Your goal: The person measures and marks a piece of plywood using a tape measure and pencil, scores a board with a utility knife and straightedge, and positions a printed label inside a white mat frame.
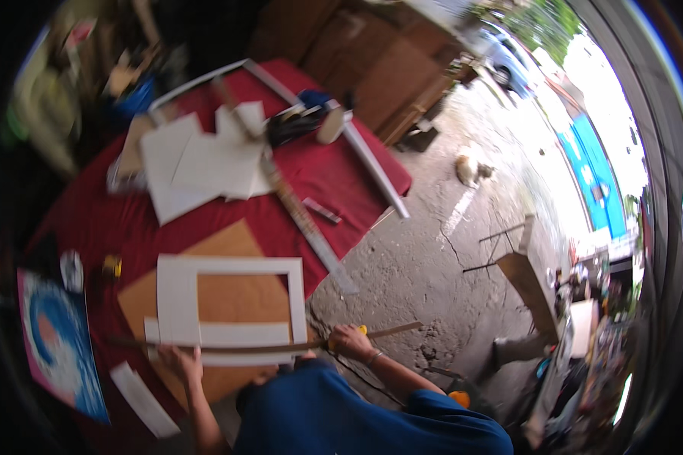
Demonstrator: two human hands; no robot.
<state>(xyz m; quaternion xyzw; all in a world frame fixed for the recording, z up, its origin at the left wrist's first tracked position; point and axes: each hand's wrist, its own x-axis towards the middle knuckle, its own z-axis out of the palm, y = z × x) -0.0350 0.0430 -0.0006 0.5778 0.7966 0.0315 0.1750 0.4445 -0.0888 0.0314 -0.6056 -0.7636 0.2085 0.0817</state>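
A long thin brown strip point(247, 350) lies across the lower edge of a white rectangular frame point(176, 303), which has an open window in it. Under the frame is a brown board point(231, 236), set askew on a red cloth. My left hand point(180, 364) rests on the strip near its left part, with fingers spread and thumb out. Past the board's right side, my right hand point(349, 343) is closed around a small yellow object point(363, 330) beside the strip. Its kind is mostly hidden by the fingers. The strip's right end sticks out beyond that hand.
The red cloth point(91, 212) carries white sheets point(216, 163), a long straightedge point(300, 212), a light frame point(376, 171), a yellow-black item point(112, 265) and a blue swirl painting point(57, 341). A white strip point(144, 400) lies nearby. A bench point(527, 292) and cat point(470, 168) are right.
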